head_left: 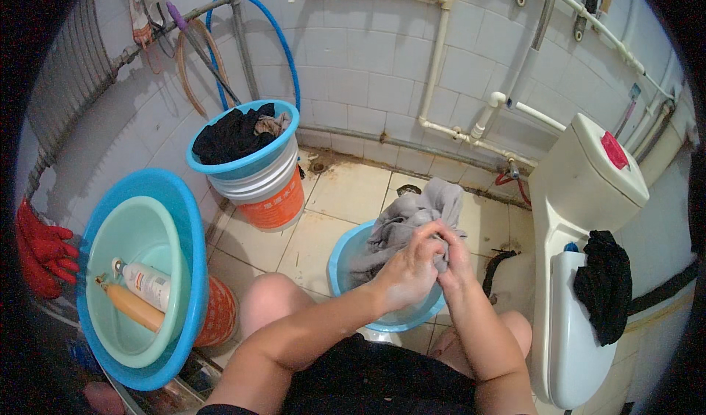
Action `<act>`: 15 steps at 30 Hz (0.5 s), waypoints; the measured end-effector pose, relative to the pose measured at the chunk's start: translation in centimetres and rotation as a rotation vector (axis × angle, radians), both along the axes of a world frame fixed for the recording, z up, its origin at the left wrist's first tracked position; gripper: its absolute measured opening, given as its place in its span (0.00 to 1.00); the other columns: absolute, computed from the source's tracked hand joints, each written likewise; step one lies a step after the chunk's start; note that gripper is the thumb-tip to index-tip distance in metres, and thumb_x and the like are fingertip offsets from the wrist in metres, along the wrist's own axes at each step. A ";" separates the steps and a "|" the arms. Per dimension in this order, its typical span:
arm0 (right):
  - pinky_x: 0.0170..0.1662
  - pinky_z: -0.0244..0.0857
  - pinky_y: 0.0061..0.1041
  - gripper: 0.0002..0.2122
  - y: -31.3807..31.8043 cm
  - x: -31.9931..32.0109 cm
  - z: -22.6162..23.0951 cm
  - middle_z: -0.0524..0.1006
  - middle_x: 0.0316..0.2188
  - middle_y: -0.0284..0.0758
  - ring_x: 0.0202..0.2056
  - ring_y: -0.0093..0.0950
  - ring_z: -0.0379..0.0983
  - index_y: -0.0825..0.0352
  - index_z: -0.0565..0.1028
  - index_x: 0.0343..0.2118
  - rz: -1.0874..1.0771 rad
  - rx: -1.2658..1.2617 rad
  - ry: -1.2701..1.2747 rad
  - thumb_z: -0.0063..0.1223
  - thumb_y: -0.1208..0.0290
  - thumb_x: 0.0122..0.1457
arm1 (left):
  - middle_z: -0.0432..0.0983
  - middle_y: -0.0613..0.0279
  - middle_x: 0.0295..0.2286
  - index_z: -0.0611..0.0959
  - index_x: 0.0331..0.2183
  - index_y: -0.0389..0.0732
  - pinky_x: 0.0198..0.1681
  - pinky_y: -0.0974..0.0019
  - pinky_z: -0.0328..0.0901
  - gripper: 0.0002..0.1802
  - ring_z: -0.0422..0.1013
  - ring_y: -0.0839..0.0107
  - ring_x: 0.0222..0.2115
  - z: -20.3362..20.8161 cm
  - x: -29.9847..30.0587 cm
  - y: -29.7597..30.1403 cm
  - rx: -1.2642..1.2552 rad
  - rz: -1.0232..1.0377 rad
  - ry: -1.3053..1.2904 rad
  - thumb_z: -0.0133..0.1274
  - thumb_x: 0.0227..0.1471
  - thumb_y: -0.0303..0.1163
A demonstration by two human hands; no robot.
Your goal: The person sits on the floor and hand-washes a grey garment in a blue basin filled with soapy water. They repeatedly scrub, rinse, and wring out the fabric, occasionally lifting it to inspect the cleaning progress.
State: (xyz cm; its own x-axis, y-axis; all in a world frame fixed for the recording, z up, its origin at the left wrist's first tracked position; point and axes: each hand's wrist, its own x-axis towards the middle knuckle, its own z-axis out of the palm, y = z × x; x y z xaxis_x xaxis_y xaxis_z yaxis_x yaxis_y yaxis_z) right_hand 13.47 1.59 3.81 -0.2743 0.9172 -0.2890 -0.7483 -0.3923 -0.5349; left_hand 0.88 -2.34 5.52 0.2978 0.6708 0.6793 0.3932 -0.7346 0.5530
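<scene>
Both my hands grip a wet grey cloth (pixel 419 213) above a light blue basin (pixel 340 262) that stands between my knees. My left hand (pixel 412 272) is closed on the cloth, its back toward me and looking wet or soapy. Right against it, my right hand (pixel 457 260) has its fingers wrapped round the same bunch. Part of the cloth rises over the far side of my hands, and its darker, wetter part hangs down into the basin. The exact kind of garment cannot be made out.
On the left, a blue basin (pixel 193 227) holds a pale green basin (pixel 176 283) with two bottles. Dark clothes (pixel 232 137) fill a basin on a white bucket (pixel 276 198). At right stands a toilet (pixel 570 312) with black cloth (pixel 604 286) on its lid. Red gloves (pixel 44 249) hang far left.
</scene>
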 end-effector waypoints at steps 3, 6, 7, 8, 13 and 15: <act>0.42 0.68 0.32 0.14 0.5 0.4 2.7 0.74 0.36 0.38 0.37 0.31 0.72 0.69 0.68 0.43 -0.077 -0.004 -0.039 0.49 0.71 0.53 | 0.58 0.50 0.43 0.64 0.38 0.36 0.47 0.60 0.61 0.22 0.61 0.56 0.44 0.5 -1.6 1.1 -0.187 0.034 -0.231 0.46 0.37 0.14; 0.42 0.68 0.34 0.14 0.7 1.6 4.2 0.75 0.36 0.39 0.36 0.33 0.73 0.70 0.67 0.43 -0.070 0.056 0.059 0.49 0.73 0.52 | 0.55 0.48 0.47 0.56 0.50 0.39 0.53 0.59 0.56 0.33 0.57 0.56 0.50 1.8 -4.6 3.0 -0.394 0.083 -0.207 0.47 0.39 0.18; 0.42 0.69 0.34 0.14 0.7 1.6 4.7 0.75 0.35 0.39 0.35 0.33 0.73 0.70 0.67 0.43 -0.068 0.075 0.076 0.49 0.73 0.52 | 0.53 0.45 0.51 0.52 0.53 0.39 0.55 0.58 0.54 0.39 0.54 0.54 0.54 0.8 -5.3 3.8 -0.551 0.017 -0.186 0.47 0.39 0.18; 0.41 0.69 0.34 0.15 0.4 1.6 5.8 0.75 0.35 0.39 0.35 0.33 0.74 0.71 0.67 0.43 -0.075 0.100 0.076 0.49 0.73 0.52 | 0.50 0.45 0.52 0.48 0.55 0.39 0.56 0.58 0.52 0.42 0.52 0.54 0.55 0.1 -5.4 4.2 -0.648 -0.032 -0.149 0.48 0.39 0.18; 0.40 0.69 0.33 0.18 -0.7 1.9 7.1 0.74 0.35 0.40 0.34 0.33 0.73 0.72 0.66 0.44 0.012 0.232 -0.055 0.51 0.74 0.49 | 0.40 0.42 0.57 0.36 0.58 0.39 0.59 0.57 0.45 0.53 0.44 0.52 0.58 -4.6 -5.0 6.1 -0.847 -0.204 0.047 0.51 0.37 0.20; 0.41 0.69 0.34 0.18 -1.1 2.1 7.0 0.74 0.36 0.43 0.36 0.35 0.73 0.76 0.67 0.43 -0.014 0.295 -0.138 0.51 0.75 0.48 | 0.42 0.44 0.57 0.38 0.58 0.38 0.59 0.61 0.43 0.53 0.45 0.56 0.58 -5.0 -4.4 6.6 -0.849 -0.205 -0.118 0.51 0.34 0.20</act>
State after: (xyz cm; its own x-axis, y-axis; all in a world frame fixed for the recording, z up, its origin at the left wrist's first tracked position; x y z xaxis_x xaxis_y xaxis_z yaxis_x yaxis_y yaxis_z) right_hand 15.54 0.47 10.80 -0.2373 0.9704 -0.0439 -0.6650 -0.1953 -0.7209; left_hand -3.48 4.24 0.49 0.4270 0.9042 0.0098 0.2042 -0.1069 0.9731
